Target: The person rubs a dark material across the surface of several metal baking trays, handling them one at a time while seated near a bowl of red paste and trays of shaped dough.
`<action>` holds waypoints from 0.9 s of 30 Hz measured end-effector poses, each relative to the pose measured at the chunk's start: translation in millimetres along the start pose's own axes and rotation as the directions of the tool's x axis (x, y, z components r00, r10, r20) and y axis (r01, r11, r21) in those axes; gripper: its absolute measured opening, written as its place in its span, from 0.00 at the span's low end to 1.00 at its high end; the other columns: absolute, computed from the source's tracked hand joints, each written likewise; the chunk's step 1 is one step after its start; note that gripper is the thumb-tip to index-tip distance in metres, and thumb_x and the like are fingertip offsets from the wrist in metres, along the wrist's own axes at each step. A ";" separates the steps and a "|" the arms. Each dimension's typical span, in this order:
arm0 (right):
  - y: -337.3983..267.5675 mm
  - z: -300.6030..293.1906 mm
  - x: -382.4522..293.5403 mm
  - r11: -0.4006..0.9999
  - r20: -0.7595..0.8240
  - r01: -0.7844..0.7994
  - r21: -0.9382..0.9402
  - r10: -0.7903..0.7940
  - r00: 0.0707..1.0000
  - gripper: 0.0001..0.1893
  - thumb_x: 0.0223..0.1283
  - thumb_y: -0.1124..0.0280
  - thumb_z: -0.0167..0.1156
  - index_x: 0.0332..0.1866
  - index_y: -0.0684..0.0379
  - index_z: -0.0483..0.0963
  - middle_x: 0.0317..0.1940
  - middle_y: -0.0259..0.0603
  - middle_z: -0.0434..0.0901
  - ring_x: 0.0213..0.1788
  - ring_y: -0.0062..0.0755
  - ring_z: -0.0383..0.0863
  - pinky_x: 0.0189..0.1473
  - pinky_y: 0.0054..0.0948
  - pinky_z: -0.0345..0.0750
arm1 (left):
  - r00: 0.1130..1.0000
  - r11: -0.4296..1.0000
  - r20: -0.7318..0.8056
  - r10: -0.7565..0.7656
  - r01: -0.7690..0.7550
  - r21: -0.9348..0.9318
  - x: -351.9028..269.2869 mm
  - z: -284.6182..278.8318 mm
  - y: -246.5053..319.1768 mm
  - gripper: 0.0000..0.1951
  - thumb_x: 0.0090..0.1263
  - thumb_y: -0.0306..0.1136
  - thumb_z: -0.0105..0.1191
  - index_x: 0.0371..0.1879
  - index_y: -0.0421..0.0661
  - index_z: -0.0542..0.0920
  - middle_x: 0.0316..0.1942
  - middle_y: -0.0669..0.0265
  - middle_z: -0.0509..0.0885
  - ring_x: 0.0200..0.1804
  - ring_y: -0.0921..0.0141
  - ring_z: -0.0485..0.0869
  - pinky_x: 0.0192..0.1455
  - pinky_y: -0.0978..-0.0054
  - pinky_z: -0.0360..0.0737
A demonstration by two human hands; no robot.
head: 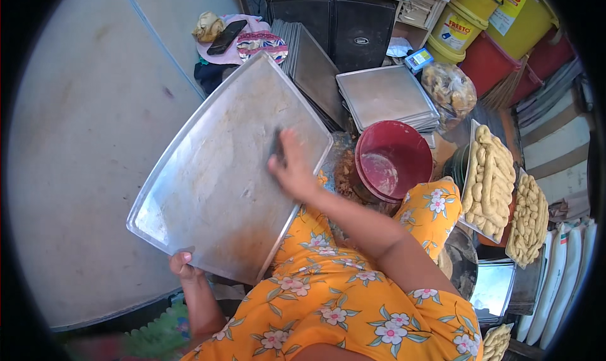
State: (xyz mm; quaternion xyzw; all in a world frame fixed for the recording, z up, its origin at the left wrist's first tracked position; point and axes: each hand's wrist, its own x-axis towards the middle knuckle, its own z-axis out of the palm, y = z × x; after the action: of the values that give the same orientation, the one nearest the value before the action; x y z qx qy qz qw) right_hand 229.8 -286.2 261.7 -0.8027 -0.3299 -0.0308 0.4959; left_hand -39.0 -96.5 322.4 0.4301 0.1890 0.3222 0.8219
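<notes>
A large metal baking tray (227, 171) with a raised rim leans tilted across my lap, its surface marked with brown stains. My left hand (186, 265) grips the rim at its lower left, with the thumb over the edge. Over the right half of the tray is my right hand (297, 169), blurred by motion. Between its thumb and fingers shows a small dark object (277, 148), too blurred to name. Just right of the tray stands a red plastic bucket (397, 157) with pale residue inside.
Stacked metal trays (388, 95) lie behind the bucket, and more trays (315, 72) lean upright beside a black speaker (362, 34). To the right, trays hold shaped dough (490, 185). A bag of bread (450, 93) sits near yellow pails (457, 31). A pale panel (94, 148) borders the left.
</notes>
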 end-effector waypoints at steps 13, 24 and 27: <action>-11.2 -2.5 -64.0 0.994 0.263 0.108 0.020 -0.109 0.959 0.37 0.64 0.51 0.54 0.69 0.68 0.55 0.70 0.64 0.53 0.75 0.57 0.49 0.75 0.45 0.46 | 0.999 0.990 0.043 -0.011 0.017 -0.137 7.4 -25.8 -5.8 0.40 0.44 0.28 0.49 0.64 0.29 0.59 0.53 0.46 0.76 0.54 0.51 0.78 0.60 0.55 0.77; -8.6 -8.8 -75.6 0.933 0.467 0.353 0.072 -0.345 0.814 0.39 0.58 0.55 0.61 0.70 0.65 0.56 0.70 0.62 0.55 0.75 0.53 0.51 0.75 0.47 0.48 | 1.000 0.996 -0.029 0.004 -0.006 -0.091 28.1 -8.8 -10.0 0.41 0.45 0.34 0.50 0.64 0.32 0.61 0.55 0.46 0.75 0.55 0.51 0.77 0.60 0.56 0.75; 7.0 -15.2 -62.3 0.888 0.484 0.433 0.152 -0.449 0.751 0.37 0.55 0.57 0.63 0.67 0.65 0.60 0.68 0.59 0.60 0.73 0.53 0.55 0.74 0.48 0.48 | 0.997 0.996 -0.080 -0.018 0.011 -0.086 42.5 15.6 -14.5 0.41 0.43 0.36 0.49 0.63 0.31 0.62 0.53 0.47 0.76 0.54 0.52 0.77 0.60 0.59 0.75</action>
State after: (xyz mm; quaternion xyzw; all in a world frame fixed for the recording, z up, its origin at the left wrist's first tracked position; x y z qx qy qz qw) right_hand 189.3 -331.8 240.5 -0.6738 -0.6284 0.0699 0.3824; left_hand 6.1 -82.3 317.7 0.3795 0.2114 0.3411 0.8336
